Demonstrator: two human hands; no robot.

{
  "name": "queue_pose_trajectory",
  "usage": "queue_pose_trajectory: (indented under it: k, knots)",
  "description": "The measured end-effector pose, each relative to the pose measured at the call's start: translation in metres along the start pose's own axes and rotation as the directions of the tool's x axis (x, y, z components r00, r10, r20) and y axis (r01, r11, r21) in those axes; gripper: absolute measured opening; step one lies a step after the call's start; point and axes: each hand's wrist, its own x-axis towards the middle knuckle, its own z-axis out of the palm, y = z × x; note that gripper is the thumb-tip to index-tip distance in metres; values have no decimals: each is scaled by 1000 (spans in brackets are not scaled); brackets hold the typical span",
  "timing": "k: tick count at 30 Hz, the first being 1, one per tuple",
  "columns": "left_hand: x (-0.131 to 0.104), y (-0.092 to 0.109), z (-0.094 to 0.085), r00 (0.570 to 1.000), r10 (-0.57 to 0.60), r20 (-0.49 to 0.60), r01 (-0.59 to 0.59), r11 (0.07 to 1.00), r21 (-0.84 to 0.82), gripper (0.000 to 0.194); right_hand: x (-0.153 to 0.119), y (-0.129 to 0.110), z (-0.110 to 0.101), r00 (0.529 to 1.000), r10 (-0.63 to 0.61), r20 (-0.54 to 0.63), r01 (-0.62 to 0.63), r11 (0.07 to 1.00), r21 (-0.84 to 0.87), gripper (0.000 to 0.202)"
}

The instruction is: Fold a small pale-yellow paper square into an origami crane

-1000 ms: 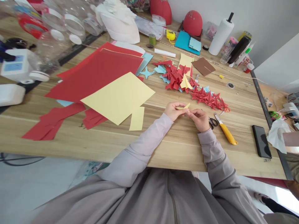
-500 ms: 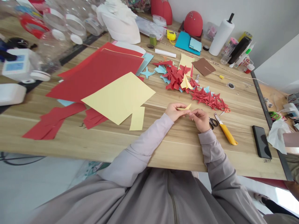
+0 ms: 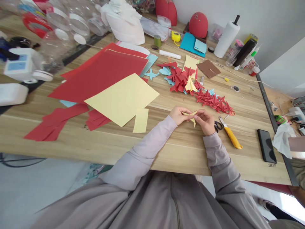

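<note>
Between both hands is a small pale-yellow folded paper piece (image 3: 194,122) with pointed arms, one of them pointing down towards me. My left hand (image 3: 178,115) pinches its left side, and my right hand (image 3: 205,121) pinches its right side; the fingers hide its middle. Beyond the hands lies a heap of red folded paper stars (image 3: 179,78), with a yellow folded piece (image 3: 190,84) on top. A row of red stars (image 3: 214,101) runs to the right. Left of my hands are a yellow paper sheet (image 3: 122,98) and a small yellow paper strip (image 3: 140,121).
Close by my right hand lie black-handled scissors (image 3: 217,126) and a yellow utility knife (image 3: 232,137). A black phone (image 3: 267,145) rests near the right edge. Large red sheets (image 3: 100,74) and red strips (image 3: 56,124) cover the left. Clear plastic jars (image 3: 78,24) stand at the back left.
The yellow folded paper has turned in my fingers, and one point now hangs downward below them. My right hand has closed in slightly towards the left.
</note>
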Motion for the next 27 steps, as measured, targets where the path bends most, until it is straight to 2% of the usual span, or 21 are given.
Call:
queue_pose_trajectory:
  k: [3,10,20,27]
  knots:
    - [-2,2,2,999,-19,45,17,999,37,34,0,0,0,1000,-15,0,15,999,-36,21]
    - [-4,6,4,996,-45,80,45,999,7,25,-1,-6,1,1000,-18,2,18,995,-94,24]
    - [-5,5,6,990,-57,130,64,997,-47,26,-2,-7,-2,1000,-10,-15,9,998,-65,24]
    - [-3,3,6,996,-72,53,76,995,-70,40,-1,-6,-4,995,-45,-87,35,994,-107,28]
